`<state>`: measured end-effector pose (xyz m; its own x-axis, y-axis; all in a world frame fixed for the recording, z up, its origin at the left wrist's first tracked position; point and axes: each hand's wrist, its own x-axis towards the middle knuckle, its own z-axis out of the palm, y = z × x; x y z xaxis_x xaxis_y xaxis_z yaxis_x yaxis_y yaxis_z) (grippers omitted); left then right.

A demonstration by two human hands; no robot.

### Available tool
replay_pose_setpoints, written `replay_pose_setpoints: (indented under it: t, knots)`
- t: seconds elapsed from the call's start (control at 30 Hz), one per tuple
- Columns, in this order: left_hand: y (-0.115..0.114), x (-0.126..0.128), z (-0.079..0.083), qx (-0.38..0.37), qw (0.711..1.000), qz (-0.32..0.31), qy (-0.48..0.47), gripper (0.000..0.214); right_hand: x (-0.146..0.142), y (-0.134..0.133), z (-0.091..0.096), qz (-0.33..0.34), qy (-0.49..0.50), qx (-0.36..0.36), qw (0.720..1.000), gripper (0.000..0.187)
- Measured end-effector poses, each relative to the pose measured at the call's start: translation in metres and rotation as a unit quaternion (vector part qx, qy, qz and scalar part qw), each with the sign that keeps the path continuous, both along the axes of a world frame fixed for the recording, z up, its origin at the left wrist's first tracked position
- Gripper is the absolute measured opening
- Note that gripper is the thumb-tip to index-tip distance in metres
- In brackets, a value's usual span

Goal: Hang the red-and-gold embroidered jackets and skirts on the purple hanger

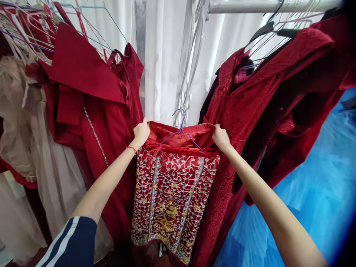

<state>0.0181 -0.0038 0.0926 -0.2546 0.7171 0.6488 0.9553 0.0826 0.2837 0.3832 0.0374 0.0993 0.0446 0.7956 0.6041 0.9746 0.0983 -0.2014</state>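
A red skirt [171,193] with silver and gold embroidery hangs in front of me between two racks of clothes. My left hand [141,131] is closed on the left end of its red waistband. My right hand [221,138] is closed on the right end of the waistband. A purple wire hanger [181,130] sits inside the waistband, its hook sticking up between my hands. A red string is round my left wrist.
Red dresses [94,104] and pale gowns [16,122] hang on the left. Dark red velvet garments [267,104] hang from a metal rail [267,5] on the right. Clear plastic hangers [191,55] dangle before a white curtain [164,55]. Blue fabric [314,185] fills the lower right.
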Motion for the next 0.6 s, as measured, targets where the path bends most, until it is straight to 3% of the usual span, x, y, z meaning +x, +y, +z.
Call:
replay_pose_setpoints:
  t: [0.1, 0.17, 0.27, 0.37, 0.47, 0.6]
  knots:
    - [0.016, 0.004, -0.004, 0.021, 0.999, 0.004, -0.024, 0.043, 0.006, -0.001, -0.009, 0.030, 0.133, -0.016, 0.991, 0.027]
    - [0.023, -0.007, -0.007, 0.034, 0.999, -0.021, 0.023, 0.044, 0.011, 0.001, -0.017, 0.037, 0.193, -0.007, 0.981, 0.022]
    - [0.027, -0.041, -0.012, 0.025, 0.985, -0.061, 0.158, 0.048, 0.011, 0.007, -0.028, 0.016, 0.231, 0.006, 0.973, 0.040]
    - [0.024, -0.076, -0.016, 0.015, 0.954, -0.104, 0.281, 0.062, 0.003, 0.015, -0.032, -0.008, 0.250, 0.030, 0.968, 0.055]
    - [0.019, -0.093, -0.019, 0.019, 0.925, -0.156, 0.345, 0.071, 0.001, 0.019, -0.031, -0.002, 0.215, 0.081, 0.973, 0.057]
    - [0.015, -0.095, -0.025, 0.020, 0.920, -0.171, 0.351, 0.060, 0.029, 0.016, -0.029, 0.050, -0.006, 0.109, 0.993, 0.052]
